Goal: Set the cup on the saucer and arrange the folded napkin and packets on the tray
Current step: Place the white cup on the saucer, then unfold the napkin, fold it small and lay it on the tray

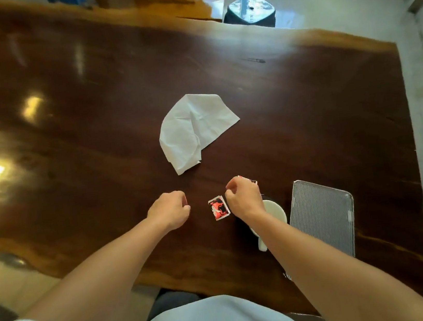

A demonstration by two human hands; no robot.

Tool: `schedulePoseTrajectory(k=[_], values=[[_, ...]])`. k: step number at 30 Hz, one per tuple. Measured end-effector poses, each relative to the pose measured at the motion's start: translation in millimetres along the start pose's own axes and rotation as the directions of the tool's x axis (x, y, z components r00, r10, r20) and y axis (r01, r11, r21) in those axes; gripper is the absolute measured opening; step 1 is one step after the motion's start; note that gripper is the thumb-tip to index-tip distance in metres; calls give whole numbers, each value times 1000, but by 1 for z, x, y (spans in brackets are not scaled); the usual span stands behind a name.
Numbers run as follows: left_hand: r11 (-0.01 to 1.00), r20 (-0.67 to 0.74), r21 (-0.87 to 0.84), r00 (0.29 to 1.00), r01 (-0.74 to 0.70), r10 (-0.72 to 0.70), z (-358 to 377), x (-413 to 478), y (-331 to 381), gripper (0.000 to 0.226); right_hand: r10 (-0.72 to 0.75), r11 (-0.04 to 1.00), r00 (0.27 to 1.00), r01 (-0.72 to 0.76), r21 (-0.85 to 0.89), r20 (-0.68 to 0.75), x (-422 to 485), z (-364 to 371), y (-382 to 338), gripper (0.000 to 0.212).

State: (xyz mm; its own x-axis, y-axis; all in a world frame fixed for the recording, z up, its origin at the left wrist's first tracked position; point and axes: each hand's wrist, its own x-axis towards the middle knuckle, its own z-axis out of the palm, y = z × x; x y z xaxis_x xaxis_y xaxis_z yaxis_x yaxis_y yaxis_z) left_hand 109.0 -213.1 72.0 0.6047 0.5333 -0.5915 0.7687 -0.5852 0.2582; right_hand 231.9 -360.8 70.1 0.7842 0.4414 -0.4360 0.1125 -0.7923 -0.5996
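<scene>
Head view: both hands hover loosely curled over the tabletop (88, 101), holding nothing visible. Left hand (170, 211) sits at nine o'clock of a red packet (219, 208); right hand (244, 198) covers the cup (274, 212). Napkin (192, 130) at twelve, tray (324, 215) at three.

The right hand (244, 199) covers most of a second packet (248, 179), leaving only a red and white corner showing past the knuckles. The right forearm hides much of the white cup (273, 212) and nearly all of the dark saucer (242, 225) under it. Whether that hand grips the packet cannot be told. The worktop (87, 96) runs off the left edge, blurred there.
</scene>
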Motion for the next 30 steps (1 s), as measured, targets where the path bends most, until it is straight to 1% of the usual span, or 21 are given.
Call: schedulePoseTrajectory(k=[4, 9, 11, 13, 14, 16, 18, 19, 22, 23, 27, 30], values=[[999, -27, -36, 1000, 6, -7, -11, 25, -17, 18, -2, 1000, 999, 3, -25, 38, 23, 22, -26, 19], [990, 4, -141, 1000, 10, -10, -26, 72, -30, 19, 84, 996, 995, -82, -34, 59, 59, 51, -56, 16], [981, 13, -195, 1000, 10, -8, -32, 92, -36, 23, 133, 990, 989, -130, -55, 60, 74, 64, -66, 17], [976, -3, -214, 999, -35, 35, -36, 108, -39, 27, 158, 985, 986, -154, -72, 55, 86, 74, -74, 25], [975, -22, -209, 997, -78, 76, -37, 117, -40, 28, 154, 985, 987, -149, -81, 52, 93, 78, -78, 33], [964, -56, -214, 987, -157, 148, -39, 133, -40, 30, 124, 988, 991, -119, -100, 51, 108, 86, -83, 52], [953, -56, -229, 980, -200, 193, -37, 142, -37, 34, 96, 987, 993, -86, -139, 71, 118, 93, -87, 62], [948, -51, -230, 975, -220, 214, -36, 147, -35, 34, 96, 983, 992, -81, -167, 81, 124, 96, -88, 60], [942, -65, -206, 964, -266, 258, -35, 157, -31, 33, 132, 955, 990, -113, -273, 51, 139, 99, -94, 28], [941, -78, -198, 962, -274, 263, -35, 158, -31, 32, 138, 952, 990, -122, -282, 40, 142, 98, -96, 23], [941, -114, -164, 953, -297, 281, -43, 162, -32, 23, 97, 965, 994, -81, -251, 54, 139, 92, -100, 16], [953, -163, -140, 956, -268, 245, -58, 152, -35, 19, 36, 972, 997, -18, -233, 74, 127, 83, -106, 19]])
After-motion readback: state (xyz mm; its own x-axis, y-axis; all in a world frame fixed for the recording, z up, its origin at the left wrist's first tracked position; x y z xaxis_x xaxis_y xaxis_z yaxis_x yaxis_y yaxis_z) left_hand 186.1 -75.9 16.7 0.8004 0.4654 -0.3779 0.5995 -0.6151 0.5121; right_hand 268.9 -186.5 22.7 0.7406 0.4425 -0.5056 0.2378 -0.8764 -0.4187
